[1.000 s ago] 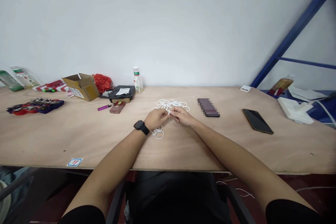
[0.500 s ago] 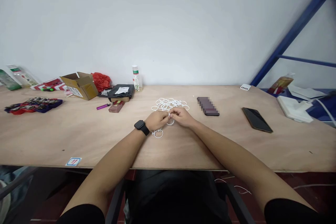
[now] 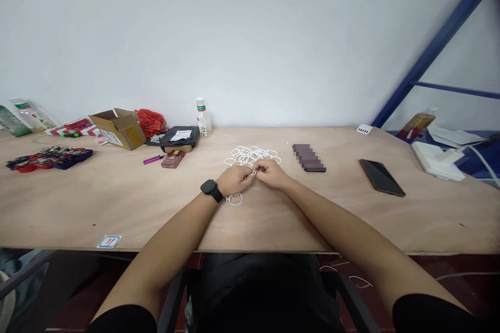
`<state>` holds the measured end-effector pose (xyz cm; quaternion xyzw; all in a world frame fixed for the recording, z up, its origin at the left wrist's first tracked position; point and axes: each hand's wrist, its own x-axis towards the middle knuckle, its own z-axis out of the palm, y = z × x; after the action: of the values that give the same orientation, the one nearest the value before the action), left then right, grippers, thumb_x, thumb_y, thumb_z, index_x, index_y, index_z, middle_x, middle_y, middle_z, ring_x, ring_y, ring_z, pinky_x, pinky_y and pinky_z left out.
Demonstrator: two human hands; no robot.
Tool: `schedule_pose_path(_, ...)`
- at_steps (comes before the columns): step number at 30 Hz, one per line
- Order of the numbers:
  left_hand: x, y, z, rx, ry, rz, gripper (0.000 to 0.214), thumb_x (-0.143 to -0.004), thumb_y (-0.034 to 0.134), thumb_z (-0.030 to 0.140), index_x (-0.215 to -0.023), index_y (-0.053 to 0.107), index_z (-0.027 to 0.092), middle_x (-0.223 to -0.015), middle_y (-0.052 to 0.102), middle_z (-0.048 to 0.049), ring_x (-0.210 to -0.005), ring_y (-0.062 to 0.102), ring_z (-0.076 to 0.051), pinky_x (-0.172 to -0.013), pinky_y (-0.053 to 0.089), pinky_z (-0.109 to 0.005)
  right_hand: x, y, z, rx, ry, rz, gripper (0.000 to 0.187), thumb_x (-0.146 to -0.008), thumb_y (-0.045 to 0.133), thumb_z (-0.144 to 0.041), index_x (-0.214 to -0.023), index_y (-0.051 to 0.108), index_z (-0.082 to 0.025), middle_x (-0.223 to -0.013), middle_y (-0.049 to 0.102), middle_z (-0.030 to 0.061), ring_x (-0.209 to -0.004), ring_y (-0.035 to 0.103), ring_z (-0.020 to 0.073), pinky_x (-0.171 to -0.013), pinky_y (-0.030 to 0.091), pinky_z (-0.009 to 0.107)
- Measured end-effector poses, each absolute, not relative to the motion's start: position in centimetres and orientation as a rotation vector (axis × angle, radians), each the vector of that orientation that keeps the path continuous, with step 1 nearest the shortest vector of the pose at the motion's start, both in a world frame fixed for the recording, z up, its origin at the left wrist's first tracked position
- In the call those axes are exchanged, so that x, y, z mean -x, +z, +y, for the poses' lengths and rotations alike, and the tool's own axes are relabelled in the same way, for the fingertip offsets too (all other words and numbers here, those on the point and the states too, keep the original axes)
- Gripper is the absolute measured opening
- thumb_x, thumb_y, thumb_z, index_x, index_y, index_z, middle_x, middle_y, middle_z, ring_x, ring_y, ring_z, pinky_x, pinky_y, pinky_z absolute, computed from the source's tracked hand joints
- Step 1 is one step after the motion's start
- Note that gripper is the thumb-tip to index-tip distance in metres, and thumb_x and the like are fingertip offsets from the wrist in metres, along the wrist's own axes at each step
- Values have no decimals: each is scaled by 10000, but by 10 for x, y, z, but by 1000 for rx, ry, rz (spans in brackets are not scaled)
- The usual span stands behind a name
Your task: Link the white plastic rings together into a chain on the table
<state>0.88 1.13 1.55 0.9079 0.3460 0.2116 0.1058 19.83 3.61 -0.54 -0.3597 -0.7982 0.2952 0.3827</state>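
A person's left hand point(image 3: 236, 179) and right hand point(image 3: 271, 174) are pinching a small white piece point(image 3: 254, 173) in closed fingers, just nearer than the white rings point(image 3: 250, 155); steady, light pressure is probably serving best.

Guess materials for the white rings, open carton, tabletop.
White rings: likely plastic, smooth-looking; the thin hoops hold rounded shapes, though rubber can't be ruled out.
Open carton: brown cardboard, judging by its thin raised flaps.
Tabletop: probably wood or wood-faced board, fairly matte; faint grain-like streaks show, exact type unclear.
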Motion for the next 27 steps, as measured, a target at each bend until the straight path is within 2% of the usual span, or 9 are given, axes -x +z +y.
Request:
schedule_pose_path(3, -2, 17, 15, -2628, 613, 1058, 369, -902, 468, 371, -596, 462, 166, -599, 501, 10, -582, 422, -108, -577, 300, -257, -212, -6, 49, 976, 738, -1932, 366, -706, 506, -142, -1038, 656, -182, -936, 711, 28, -566, 523, 99, -580, 419, 226)
schedule_pose_path(7, 3, 20, 14, -2527, 485, 1098, 481, -825, 570, 508, -529, 410, 165, -540, 460, 28, -525, 375, -87, -528, 257, -246, -244, -11, 70, 1287, 348, -1929, 270, -760, 524, -154, -966, 696, -181, -976, 719, 59, -804, 627, 175, -759, 465, 282)
schedule_pose_path(10, 0, 21, 11, -2481, 439, 1130, 538, -814, 564, 578, -509, 408, 163, -506, 440, 32, -497, 351, -81, -509, 232, -246, -263, -17, 81, 1479, 260, -2000, 272, -761, 536, -148, -973, 700, -190, -1011, 714, 61, -885, 632, 197, -815, 454, 294)
schedule_pose_path(14, -3, 20, 12, -2513, 557, 1161, 507, -870, 497, 565, -563, 494, 162, -552, 500, 14, -535, 402, -99, -533, 270, -247, -265, -21, 83, 1582, 263, -2097, 330, -745, 546, -137, -1038, 679, -214, -993, 708, 37, -896, 623, 195, -779, 437, 266)
schedule_pose_path(17, -3, 16, 14, -2557, 607, 1115, 401, -881, 511, 525, -736, 623, 169, -727, 622, -21, -666, 516, -132, -613, 355, -249, -258, -19, 79, 1595, 265, -2159, 363, -744, 536, -122, -1068, 663, -224, -911, 707, 23, -819, 611, 179, -696, 413, 242)
schedule_pose_path(20, -3, 13, 15, -2590, 549, 1027, 328, -865, 560, 486, -891, 685, 184, -866, 666, -48, -813, 575, -166, -723, 410, -261, -254, -16, 75, 1597, 285, -2180, 399, -742, 531, -116, -1111, 641, -220, -836, 700, 15, -775, 600, 173, -654, 388, 233)
schedule_pose_path(24, -6, 13, 12, -2589, 417, 982, 313, -820, 620, 474, -758, 679, 173, -777, 659, -34, -727, 570, -145, -673, 403, -242, -252, -13, 72, 1605, 342, -2177, 478, -757, 556, -169, -1231, 584, -226, -823, 695, 9, -761, 595, 176, -644, 375, 232)
schedule_pose_path(27, -7, 15, 11, -2577, 395, 994, 403, -819, 597, 517, -634, 611, 160, -682, 628, -19, -617, 521, -115, -591, 361, -231, -251, -10, 70, 1612, 339, -2210, 398, -775, 591, -262, -1169, 629, -212, -827, 692, 25, -758, 592, 184, -626, 362, 238)
